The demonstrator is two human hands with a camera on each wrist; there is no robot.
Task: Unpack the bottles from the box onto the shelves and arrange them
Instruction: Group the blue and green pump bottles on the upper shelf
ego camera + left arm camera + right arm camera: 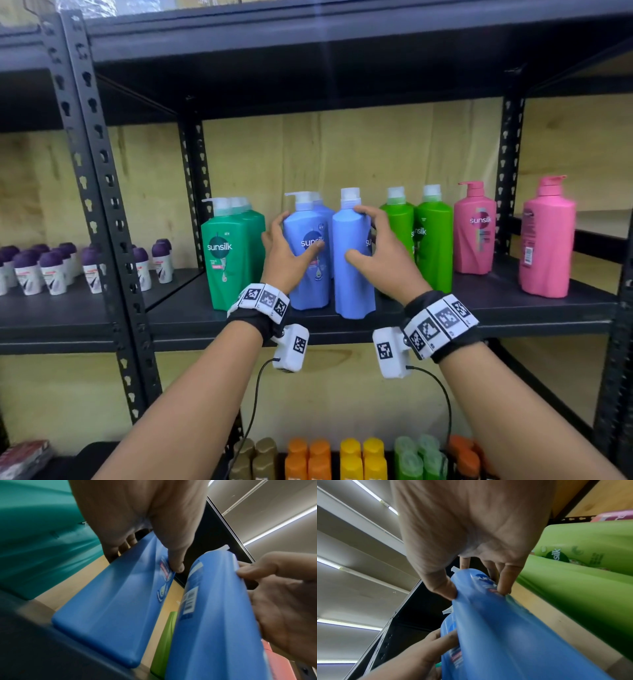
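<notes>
Around the racks: backing, small stock and worn gear

A plywood wall (342, 154) backs everything. At the far left stand roll-on deodorants (51, 270) with purple caps and white bodies, packed in rows. Low in the head view are small capped containers in colour groups: brown (255, 457), orange (308, 459), yellow (363, 459), then green (416, 455). A red pack (24, 457) lies at the lower left corner, blurred. Clear plastic wrap (85, 7) shows at the top edge. Each wrist carries a black band with black-and-white marker tiles (263, 301) (442, 322), a white camera unit (291, 347) (390, 353) beneath it and a black cable (255, 404) (445, 401) trailing down. Ceiling light strips (347, 624) show in the wrist views.
</notes>
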